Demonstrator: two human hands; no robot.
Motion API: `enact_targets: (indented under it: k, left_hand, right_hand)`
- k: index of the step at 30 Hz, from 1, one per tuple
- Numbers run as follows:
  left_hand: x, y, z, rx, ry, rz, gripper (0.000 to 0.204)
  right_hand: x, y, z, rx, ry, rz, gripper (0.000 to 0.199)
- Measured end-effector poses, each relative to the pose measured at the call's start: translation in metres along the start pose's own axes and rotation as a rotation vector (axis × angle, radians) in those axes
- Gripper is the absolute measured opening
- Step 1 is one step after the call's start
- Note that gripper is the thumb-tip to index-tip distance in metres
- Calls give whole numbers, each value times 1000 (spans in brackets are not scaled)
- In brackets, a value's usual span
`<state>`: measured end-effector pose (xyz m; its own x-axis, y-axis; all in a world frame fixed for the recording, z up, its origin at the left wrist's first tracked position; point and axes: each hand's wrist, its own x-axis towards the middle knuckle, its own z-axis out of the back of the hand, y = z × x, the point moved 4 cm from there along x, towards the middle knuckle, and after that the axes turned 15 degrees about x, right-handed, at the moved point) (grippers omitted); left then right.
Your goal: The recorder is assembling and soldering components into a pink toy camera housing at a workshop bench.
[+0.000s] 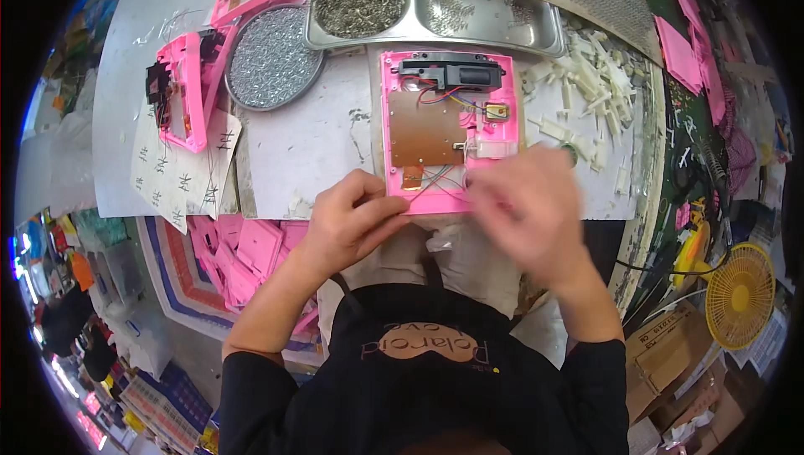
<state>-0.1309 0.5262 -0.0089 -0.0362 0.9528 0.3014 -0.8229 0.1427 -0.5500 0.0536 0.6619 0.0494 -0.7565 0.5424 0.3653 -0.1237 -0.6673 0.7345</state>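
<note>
1. At the table's [318, 154] left edge, a spare pink housing [186, 91] lies beside a round tray of screws [272, 57].
2. The left hand [356, 221], fingers curled, pinches the near left corner of the open pink casing [448, 133] (brown circuit board and coloured wires exposed) at the table's near edge.
3. The right hand [528, 208] hovers blurred over the casing's near right corner; its grip cannot be made out, possibly on a wire. Wiring appears under way; seating the leads calls for a steady casing.
</note>
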Motion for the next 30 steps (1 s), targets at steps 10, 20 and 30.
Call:
enact_targets:
  k: [10,20,30]
  left_hand:
    - [44,-14,28,127,340,-129,21]
    - [118,-25,-14,379,-139,-275,30]
    - [124,-21,-19,408,-119,-313,25]
  right_hand:
    - [33,-52,24,-171,-65,-344,18]
    - [52,-37,16,-490,116,-365,22]
    - [46,-62,22,-140,36,-551,27]
